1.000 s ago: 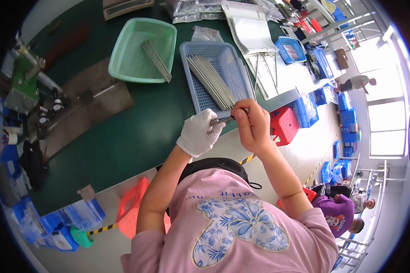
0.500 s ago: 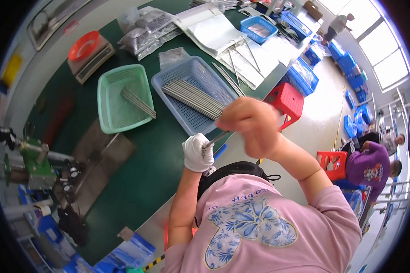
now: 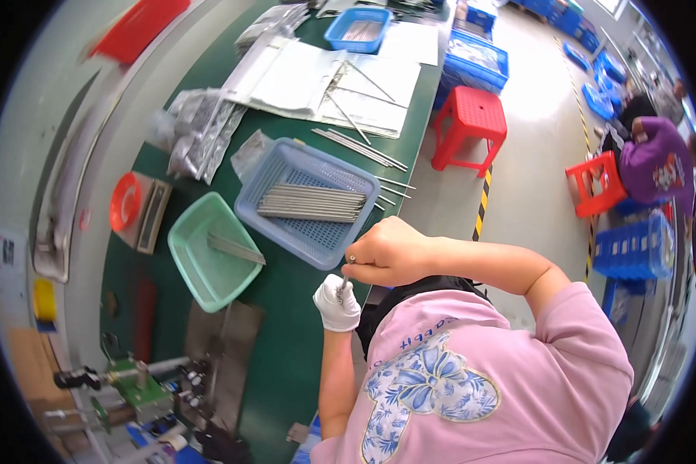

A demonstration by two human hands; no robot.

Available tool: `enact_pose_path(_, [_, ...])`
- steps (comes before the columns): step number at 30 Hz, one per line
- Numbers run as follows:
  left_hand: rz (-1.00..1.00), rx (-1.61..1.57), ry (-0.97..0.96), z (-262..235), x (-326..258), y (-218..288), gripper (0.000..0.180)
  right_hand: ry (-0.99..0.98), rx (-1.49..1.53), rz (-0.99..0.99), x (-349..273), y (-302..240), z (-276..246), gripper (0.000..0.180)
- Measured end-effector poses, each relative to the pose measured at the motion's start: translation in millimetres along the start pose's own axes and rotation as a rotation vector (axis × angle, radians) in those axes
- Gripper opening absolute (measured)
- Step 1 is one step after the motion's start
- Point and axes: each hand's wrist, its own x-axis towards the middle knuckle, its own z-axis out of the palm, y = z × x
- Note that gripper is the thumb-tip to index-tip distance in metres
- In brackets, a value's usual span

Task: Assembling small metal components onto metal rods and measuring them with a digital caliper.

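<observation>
My left hand (image 3: 337, 305), in a white glove, is closed around a thin grey metal rod (image 3: 345, 283) that sticks up out of the fist. Just above it, my bare right hand (image 3: 388, 252) is closed, thumb and fingers pinched at the upper part of the rod. A small round metal end shows by the right thumb; most of the length is hidden in the hands. Beyond them stands a blue plastic basket (image 3: 249, 203) with a bundle of metal rods (image 3: 313, 203) inside. To its left, a green basket (image 3: 179, 237) holds a few thinner rods (image 3: 236, 248).
Loose rods (image 3: 361, 148) lie on the green table (image 3: 282, 325) by its right edge, some sticking out past it. An open binder (image 3: 286, 81), plastic bags (image 3: 201, 131) and a scale with an orange pan (image 3: 127, 203) lie beyond. A red stool (image 3: 472, 124) stands right.
My view has turned, so the table appears shifted. My right hand, blurred and higher before, has come down closer to the gloved left hand. Both hands stay closed.
</observation>
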Motion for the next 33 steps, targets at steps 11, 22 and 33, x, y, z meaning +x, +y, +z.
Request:
enact_pose_path(11, [-0.369,-0.204,0.354,-17,16,-15,0.034,1.098,0.698,0.718,-76,129,-51,0.031])
enact_pose_path(22, [-0.548,-0.065,0.029,-46,-1,5,0.018,0.792,1.144,1.212,-37,231,85,0.036])
enact_pose_path(33, [-0.453,-0.588,0.446,-1,23,19,0.015,0.453,0.717,0.653,-43,151,26,0.019])
